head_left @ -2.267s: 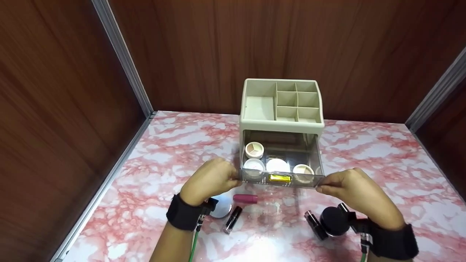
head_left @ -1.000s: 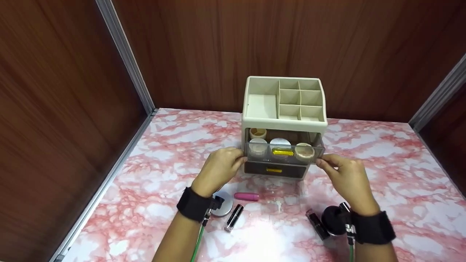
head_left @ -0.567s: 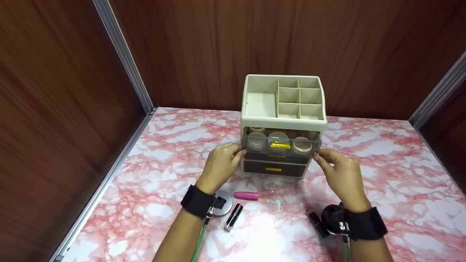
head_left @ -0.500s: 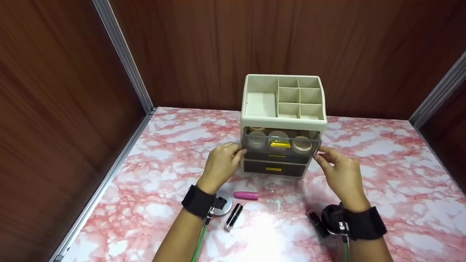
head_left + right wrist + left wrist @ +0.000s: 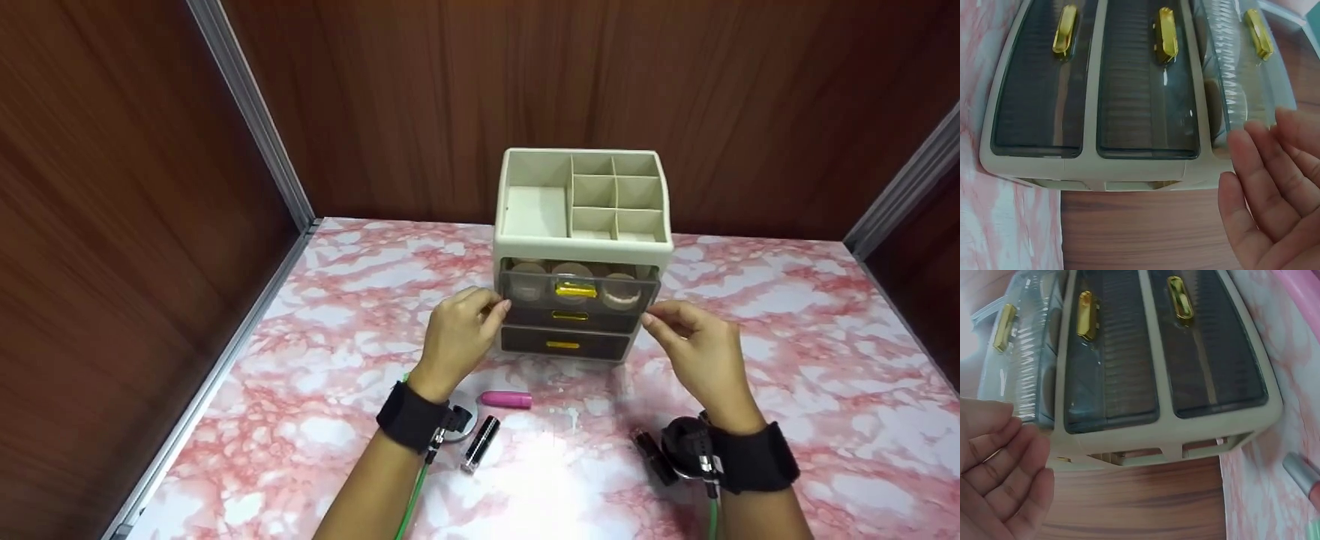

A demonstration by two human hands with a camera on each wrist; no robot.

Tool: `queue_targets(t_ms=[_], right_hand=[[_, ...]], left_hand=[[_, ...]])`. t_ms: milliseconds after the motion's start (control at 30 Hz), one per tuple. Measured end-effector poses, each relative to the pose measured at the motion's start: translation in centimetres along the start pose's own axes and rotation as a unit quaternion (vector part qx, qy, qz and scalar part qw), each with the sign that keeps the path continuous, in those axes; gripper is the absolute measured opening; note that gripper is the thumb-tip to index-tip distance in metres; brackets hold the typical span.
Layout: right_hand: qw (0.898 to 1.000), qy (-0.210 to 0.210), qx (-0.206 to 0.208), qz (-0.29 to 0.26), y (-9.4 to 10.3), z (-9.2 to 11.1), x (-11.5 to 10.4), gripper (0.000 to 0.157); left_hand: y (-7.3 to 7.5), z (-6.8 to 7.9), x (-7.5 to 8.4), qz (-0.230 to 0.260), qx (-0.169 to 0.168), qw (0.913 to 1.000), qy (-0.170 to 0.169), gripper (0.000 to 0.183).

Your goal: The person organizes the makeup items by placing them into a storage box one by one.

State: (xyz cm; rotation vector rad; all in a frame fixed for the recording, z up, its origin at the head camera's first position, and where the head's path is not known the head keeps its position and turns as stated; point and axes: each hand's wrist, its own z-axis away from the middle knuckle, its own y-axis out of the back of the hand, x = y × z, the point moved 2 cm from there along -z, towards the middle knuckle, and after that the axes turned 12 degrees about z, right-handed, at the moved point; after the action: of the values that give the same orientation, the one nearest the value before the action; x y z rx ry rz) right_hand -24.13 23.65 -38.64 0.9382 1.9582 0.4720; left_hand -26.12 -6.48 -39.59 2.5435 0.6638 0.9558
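Observation:
A cream cosmetics organizer [image 5: 583,246] stands in the middle of the head view. Its clear top drawer [image 5: 536,300] is slightly pulled out, and round jars [image 5: 621,294] show through the front. My left hand [image 5: 461,334] pinches the drawer's left front corner between thumb and fingers. At the right front corner, my right hand [image 5: 697,349] does likewise. Both wrist views show curled fingertips at the drawer's edges. Below it, the middle drawer [image 5: 1112,365] and the bottom drawer [image 5: 1041,95] sit closed, each with a gold handle.
On the marbled table [image 5: 330,322] lie a pink tube [image 5: 506,400], a black-capped tube [image 5: 481,444] and a silver round case [image 5: 466,409], partly hidden. By my right wrist are a dark tube [image 5: 654,457] and a black round case [image 5: 681,446]. Brown wood panels [image 5: 465,105] enclose the back and sides.
The top drawer, far out earlier, has slid back into the organizer, covering most of its jars. Both hands have moved forward with it, and the lower drawers have come into view.

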Motion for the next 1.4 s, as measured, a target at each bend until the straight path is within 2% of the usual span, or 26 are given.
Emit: queue_targets(t_ms=[167, 300, 567, 867, 1167, 1300, 1400], right_hand=[[1.000, 0.008, -0.001, -0.011, -0.3, -0.1, 0.1, 0.014], [1.000, 0.010, -0.006, -0.018, -0.5, -0.1, 0.3, 0.016], [0.999, 0.009, -0.025, -0.045, -0.9, 0.1, 0.6, 0.029], [0.997, 0.008, -0.050, -0.063, -1.1, 0.1, 0.8, 0.033], [0.997, 0.017, -0.055, -0.054, -1.2, 0.0, 1.0, 0.033], [0.997, 0.014, -0.060, -0.053, -1.3, 0.0, 1.0, 0.034], [0.997, 0.006, -0.051, -0.058, -1.5, 0.0, 1.1, 0.033]], left_hand=[[0.0, -0.1, -0.1, 0.067, -0.005, 0.9975, 0.022, 0.010], [-0.1, -0.1, -0.2, 0.082, -0.017, 0.9962, 0.024, 0.013], [-0.3, -0.2, -0.2, 0.060, -0.029, 0.9977, 0.008, 0.021], [-0.6, 0.0, -0.5, 0.045, -0.054, 0.9969, 0.035, 0.029], [-0.6, 0.0, -0.8, 0.033, -0.068, 0.9964, 0.039, 0.031], [-0.6, 0.1, -1.0, 0.033, -0.065, 0.9968, 0.033, 0.030], [-0.6, 0.1, -1.3, 0.053, -0.042, 0.9974, 0.026, 0.026]])
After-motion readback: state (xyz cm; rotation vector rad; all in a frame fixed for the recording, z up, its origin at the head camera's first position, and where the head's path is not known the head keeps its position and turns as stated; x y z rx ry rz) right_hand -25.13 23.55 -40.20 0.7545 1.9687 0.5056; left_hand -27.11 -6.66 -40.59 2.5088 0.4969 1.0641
